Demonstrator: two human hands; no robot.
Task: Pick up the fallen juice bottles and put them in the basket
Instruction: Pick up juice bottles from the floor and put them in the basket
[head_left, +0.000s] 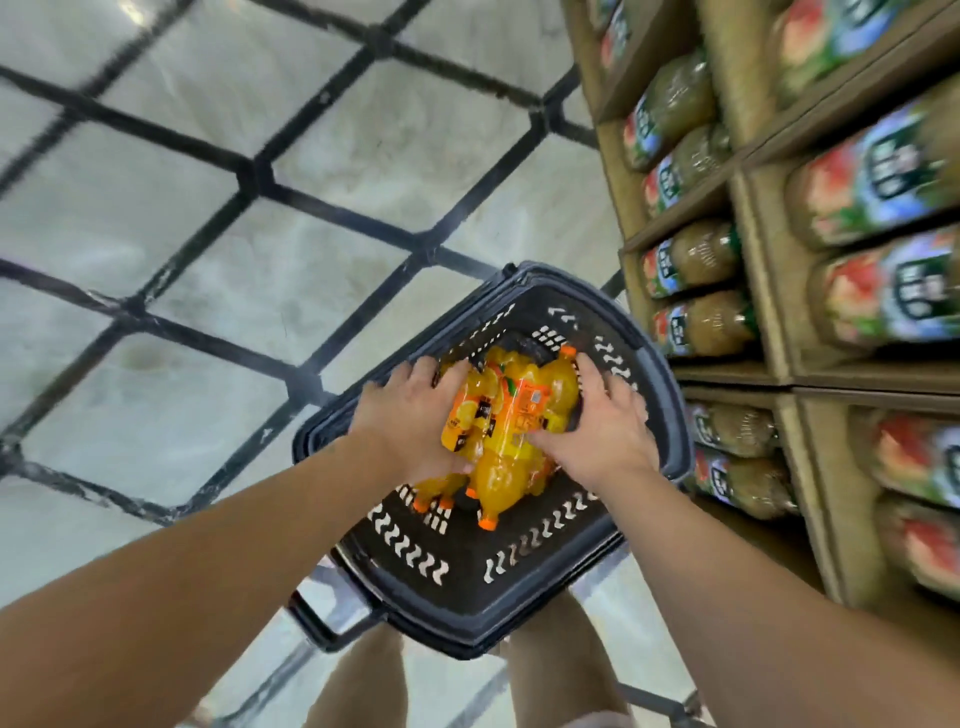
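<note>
Both hands clasp a bundle of orange juice bottles (511, 415) inside a dark basket (660, 374) at lower centre: left hand (410, 415) and right hand (605, 431) curl round opposite sides (shelves (769, 364) of bottled drinks line the right edge).

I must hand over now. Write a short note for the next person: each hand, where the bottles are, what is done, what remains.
Left hand: grips the bottles from the left side.
Right hand: grips the same bunch from the right.
Bottles: orange juice, several held together, low inside the basket, which stands on the floor beside the shelf.
Done: this bunch is in the basket.
Left: let go, withdraw both hands. No fallen bottles show on the floor in view; check outside it.
</note>
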